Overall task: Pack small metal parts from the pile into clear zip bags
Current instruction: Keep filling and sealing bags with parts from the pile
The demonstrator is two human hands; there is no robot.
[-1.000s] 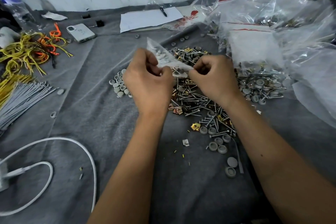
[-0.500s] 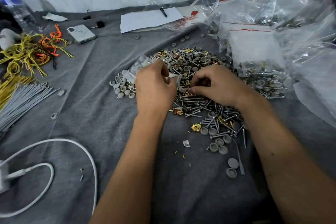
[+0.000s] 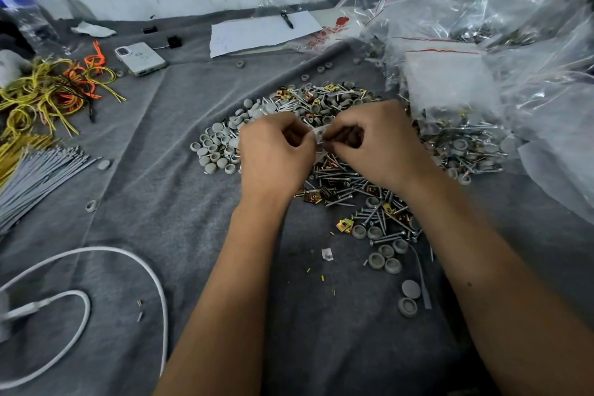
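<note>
Head view: zip bag (image 3: 319, 132) between pinching fingers (image 3: 307, 138).

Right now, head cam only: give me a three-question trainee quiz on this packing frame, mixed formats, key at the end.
1. True or false: the phone lies on the left side of the cloth, beyond the yellow wires.
2. Multiple choice: what do the left hand and right hand pinch between them? A) a pen B) a small clear bag C) a white cable
3. Fill in: the hands work just above the pile of ____, gold clips and grey caps.

Key: 1 true; 2 B; 3 screws.
</note>
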